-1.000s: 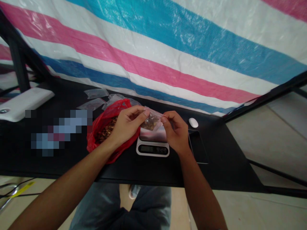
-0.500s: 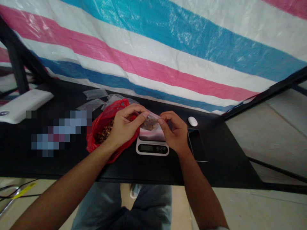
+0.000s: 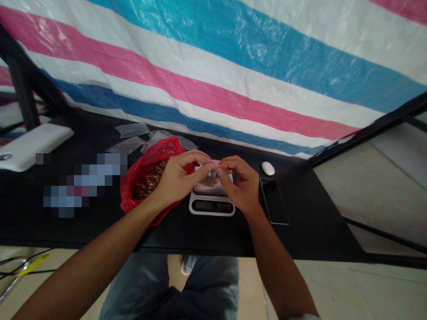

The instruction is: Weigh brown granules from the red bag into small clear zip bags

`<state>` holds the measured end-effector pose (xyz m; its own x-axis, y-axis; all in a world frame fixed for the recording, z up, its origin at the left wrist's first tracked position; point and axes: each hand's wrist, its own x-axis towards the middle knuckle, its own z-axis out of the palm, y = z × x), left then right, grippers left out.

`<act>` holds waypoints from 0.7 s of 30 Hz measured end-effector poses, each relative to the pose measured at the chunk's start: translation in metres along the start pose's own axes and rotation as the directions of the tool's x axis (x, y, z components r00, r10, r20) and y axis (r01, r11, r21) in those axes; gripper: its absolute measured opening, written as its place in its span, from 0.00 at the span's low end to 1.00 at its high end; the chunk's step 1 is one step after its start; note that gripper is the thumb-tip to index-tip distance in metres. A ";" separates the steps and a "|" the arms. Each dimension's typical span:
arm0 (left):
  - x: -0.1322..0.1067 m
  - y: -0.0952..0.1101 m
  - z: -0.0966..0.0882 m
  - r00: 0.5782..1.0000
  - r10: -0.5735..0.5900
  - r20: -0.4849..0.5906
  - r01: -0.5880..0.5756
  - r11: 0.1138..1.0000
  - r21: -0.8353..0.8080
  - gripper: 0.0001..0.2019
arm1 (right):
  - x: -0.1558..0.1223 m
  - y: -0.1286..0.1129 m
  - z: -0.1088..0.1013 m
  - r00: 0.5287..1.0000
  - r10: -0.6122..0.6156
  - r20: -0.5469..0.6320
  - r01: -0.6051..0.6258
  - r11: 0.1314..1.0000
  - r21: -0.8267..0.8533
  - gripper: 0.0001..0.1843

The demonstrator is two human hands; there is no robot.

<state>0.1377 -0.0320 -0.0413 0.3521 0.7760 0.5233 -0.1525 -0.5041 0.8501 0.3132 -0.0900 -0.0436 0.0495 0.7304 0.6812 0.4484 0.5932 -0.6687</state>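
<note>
Between my two hands is a small clear plastic bag (image 3: 209, 179) with brownish bits in its lower part. My left hand (image 3: 182, 174) pinches its top edge at the left, thumb against fingers. My right hand (image 3: 243, 182) grips the same edge at the right, close to the left fingertips. Directly under the bag stands a white digital kitchen scale (image 3: 212, 212), its plate partly covered by the hands. Left of the scale, behind my left wrist, an open red plastic bag (image 3: 128, 195) holds many small brown-yellow pieces (image 3: 151, 180).
Several flat clear bags (image 3: 133, 130) lie behind the red bag. To the right are a white computer mouse (image 3: 267, 168) and a dark phone (image 3: 275, 202). A white box-like device (image 3: 36, 144) sits at the far left of the black table (image 3: 316, 222). Striped sheeting (image 3: 233, 102) hangs behind.
My hands have come closer together along the bag's top edge, and the bag sits slightly lower over the scale. My right hand has shifted a little left, uncovering more of the phone.
</note>
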 end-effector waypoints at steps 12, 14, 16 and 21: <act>0.000 0.005 -0.001 1.000 0.007 0.029 -0.006 0.999 -0.033 0.04 | 0.001 -0.006 -0.003 0.999 -0.034 0.039 0.036 0.998 -0.052 0.04; 0.001 0.005 -0.004 1.000 0.020 0.020 -0.018 0.998 -0.064 0.04 | 0.003 -0.005 -0.007 0.998 -0.047 0.044 0.049 0.998 -0.037 0.03; 0.003 0.006 -0.007 0.999 0.030 -0.011 -0.031 0.997 -0.075 0.05 | 0.004 -0.003 -0.011 0.998 -0.060 0.027 0.061 0.998 -0.023 0.03; 0.005 0.007 -0.012 0.998 0.018 -0.059 -0.021 0.998 -0.060 0.05 | 0.006 0.001 -0.018 0.999 -0.043 0.008 0.043 0.999 -0.001 0.04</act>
<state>0.1271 -0.0270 -0.0318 0.2940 0.7880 0.5410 -0.2152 -0.4969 0.8407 0.3300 -0.0908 -0.0346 0.0227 0.7072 0.7067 0.4514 0.6235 -0.6384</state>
